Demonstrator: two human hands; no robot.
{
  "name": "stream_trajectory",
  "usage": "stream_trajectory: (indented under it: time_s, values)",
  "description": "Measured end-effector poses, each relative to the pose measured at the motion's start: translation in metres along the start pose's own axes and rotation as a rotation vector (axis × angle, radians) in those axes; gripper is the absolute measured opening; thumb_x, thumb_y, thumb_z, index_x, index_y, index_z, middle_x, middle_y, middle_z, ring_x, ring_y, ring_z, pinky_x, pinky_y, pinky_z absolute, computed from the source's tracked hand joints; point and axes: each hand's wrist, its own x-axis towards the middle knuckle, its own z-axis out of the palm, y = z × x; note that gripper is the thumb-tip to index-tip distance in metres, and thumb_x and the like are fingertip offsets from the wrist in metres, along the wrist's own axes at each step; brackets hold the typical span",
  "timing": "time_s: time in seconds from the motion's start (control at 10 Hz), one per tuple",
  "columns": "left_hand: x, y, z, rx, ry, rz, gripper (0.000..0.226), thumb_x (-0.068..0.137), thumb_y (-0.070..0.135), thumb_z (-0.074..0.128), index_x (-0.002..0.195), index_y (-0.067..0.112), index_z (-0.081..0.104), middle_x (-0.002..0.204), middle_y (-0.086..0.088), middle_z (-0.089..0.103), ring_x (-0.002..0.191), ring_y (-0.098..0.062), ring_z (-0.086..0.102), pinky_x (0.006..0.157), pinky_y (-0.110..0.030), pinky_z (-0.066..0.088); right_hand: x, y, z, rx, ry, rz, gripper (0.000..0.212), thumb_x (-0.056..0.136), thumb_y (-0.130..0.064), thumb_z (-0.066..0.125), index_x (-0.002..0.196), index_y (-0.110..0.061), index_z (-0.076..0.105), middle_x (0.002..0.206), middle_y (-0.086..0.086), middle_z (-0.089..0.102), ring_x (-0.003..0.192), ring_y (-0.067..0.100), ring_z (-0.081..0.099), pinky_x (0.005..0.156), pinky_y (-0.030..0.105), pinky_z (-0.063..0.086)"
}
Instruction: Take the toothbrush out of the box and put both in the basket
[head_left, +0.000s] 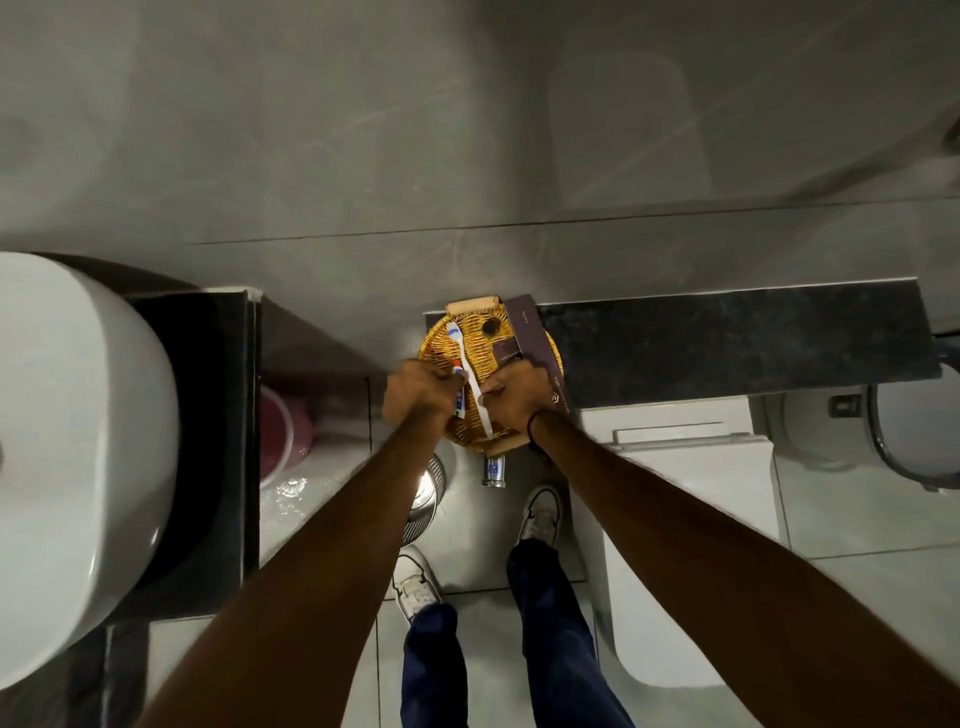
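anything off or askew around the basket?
Mostly tidy. The long dark box lies across the basket rim, overhanging its right edge rather than sitting inside. The floor left of the feet shines with what looks like water. The toothbrush lies over the basket between the left hand and right hand.

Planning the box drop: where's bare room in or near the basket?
Basket is crowded: toothbrush runs across the middle, dark boxes fill its right side, and left hand and right hand cover the near rim. Free patches: weave left of the brush head, and the dark ledge right of the boxes.
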Motion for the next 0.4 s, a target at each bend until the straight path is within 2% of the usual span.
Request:
stream_trajectory:
  time_s: [0.1, 0.3, 0.4]
  values:
    - [-0.007, -0.003, 0.000, 0.194, 0.058, 0.099, 0.042, 0.086, 0.050, 0.075, 0.109, 0.015, 0.078, 0.112, -0.010, 0.078, 0.100, -0.031, 0.075, 0.078, -0.037, 0.058, 0.002, 0.001, 0.009, -0.086, 0.040, 0.014, 0.028, 0.088, -0.017, 0.076, 0.111, -0.003, 0.072, 0.120, 0.014, 0.073, 0.115, 0.033, 0.068, 0.099, 0.039, 0.056]
    - [-0.005, -0.027, -0.012, 0.341, 0.097, 0.250, 0.022, 0.093, 0.033, 0.066, 0.101, 0.017, 0.081, 0.101, -0.012, 0.079, 0.090, -0.036, 0.076, 0.077, -0.043, 0.061, -0.002, -0.004, 0.033, -0.354, 0.111, -0.038, 0.028, 0.091, -0.016, 0.071, 0.115, -0.002, 0.069, 0.114, 0.019, 0.074, 0.103, 0.035, 0.072, 0.091, 0.044, 0.061]
    - [-0.009, -0.038, -0.010, 0.414, 0.134, 0.325, 0.025, 0.094, 0.033, 0.060, 0.099, 0.016, 0.078, 0.098, -0.013, 0.078, 0.089, -0.039, 0.074, 0.075, -0.042, 0.059, -0.002, 0.007, 0.031, -0.385, 0.118, 0.001, 0.030, 0.091, -0.018, 0.069, 0.116, -0.001, 0.070, 0.111, 0.019, 0.075, 0.101, 0.036, 0.073, 0.088, 0.044, 0.062]
